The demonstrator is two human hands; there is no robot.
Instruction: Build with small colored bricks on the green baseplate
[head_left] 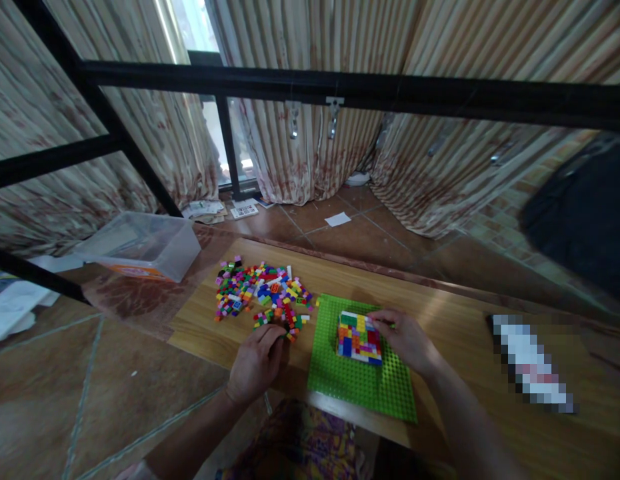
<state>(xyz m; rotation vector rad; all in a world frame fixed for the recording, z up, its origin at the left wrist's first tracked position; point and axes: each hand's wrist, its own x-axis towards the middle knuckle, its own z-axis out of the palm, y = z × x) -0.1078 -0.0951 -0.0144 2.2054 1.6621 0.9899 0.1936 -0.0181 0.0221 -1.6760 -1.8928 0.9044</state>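
Note:
A green studded baseplate [327, 373] lies on the wooden table, and a square block of many-coloured toy bricks [359, 339] is built up on it. At the block's far right corner is my right hand [404, 339], its fingertips pinched together and touching the top there; what is between them is too small to make out. My left hand [257, 360] reaches to the near edge of a loose pile of toy bricks [263, 287], left of the baseplate. Its fingers are curled closed among the bricks, and the tips are partly hidden.
A clear plastic bin [177, 250] with an orange label stands at the back left. On the table's right lies a pixelated object [530, 360]. Black metal bars [310, 83] cross in front of striped curtains [335, 147]. Papers [205, 211] lie on the tiled floor.

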